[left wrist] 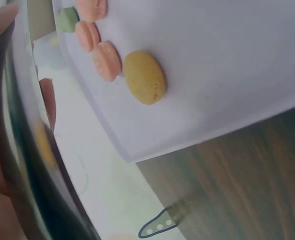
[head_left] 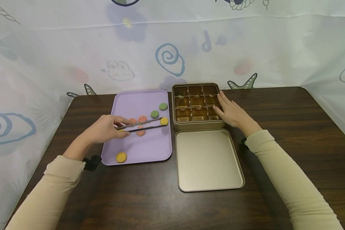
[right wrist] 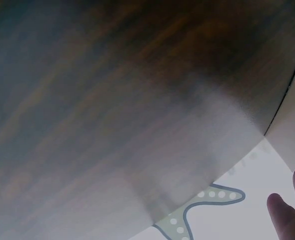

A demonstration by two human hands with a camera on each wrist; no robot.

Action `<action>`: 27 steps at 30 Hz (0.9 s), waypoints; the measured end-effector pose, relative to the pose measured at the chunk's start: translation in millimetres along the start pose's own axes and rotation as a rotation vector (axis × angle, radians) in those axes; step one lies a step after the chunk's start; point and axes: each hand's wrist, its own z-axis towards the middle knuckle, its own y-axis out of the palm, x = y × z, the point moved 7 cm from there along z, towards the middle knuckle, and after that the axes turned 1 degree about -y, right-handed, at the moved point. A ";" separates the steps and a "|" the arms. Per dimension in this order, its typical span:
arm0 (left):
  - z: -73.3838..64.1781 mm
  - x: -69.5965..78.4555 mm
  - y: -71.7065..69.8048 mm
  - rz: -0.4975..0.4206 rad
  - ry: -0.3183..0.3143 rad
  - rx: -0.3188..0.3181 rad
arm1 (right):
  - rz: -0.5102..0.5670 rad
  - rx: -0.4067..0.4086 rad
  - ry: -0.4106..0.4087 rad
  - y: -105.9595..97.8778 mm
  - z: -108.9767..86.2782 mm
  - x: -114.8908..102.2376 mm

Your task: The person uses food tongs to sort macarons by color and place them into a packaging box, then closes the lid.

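Note:
In the head view my left hand [head_left: 106, 129] grips metal tongs [head_left: 149, 127] over a lilac tray [head_left: 143, 151]. A yellow macaron [head_left: 164, 121] sits between the tong tips, near the tray's right edge. Pink macarons [head_left: 142, 118] lie under the tongs, green macarons [head_left: 154, 114] behind them. Another yellow macaron [head_left: 121, 157] rests by the tray's front left corner. My right hand [head_left: 233, 111], fingers extended, rests on the right rim of a gold tin [head_left: 198, 126]. Its brown divided insert [head_left: 196, 101] has square compartments; a bit of green shows in a left one.
A flat gold lid [head_left: 210, 159] lies directly in front of the tin. All of this stands on a dark wooden table [head_left: 132, 195]. Behind the table hangs a patterned white cloth [head_left: 201, 60].

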 end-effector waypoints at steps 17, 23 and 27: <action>34.1 18.1 -4.2 -0.066 -0.061 0.072 | 0.005 -0.007 0.011 -0.3 -0.2 1.0; 48.3 26.3 5.5 -0.083 -0.071 0.058 | 0.007 -0.006 0.009 -0.9 0.2 0.5; 54.5 29.8 9.0 -0.072 -0.074 0.061 | 0.003 -0.006 0.009 -0.1 0.7 0.7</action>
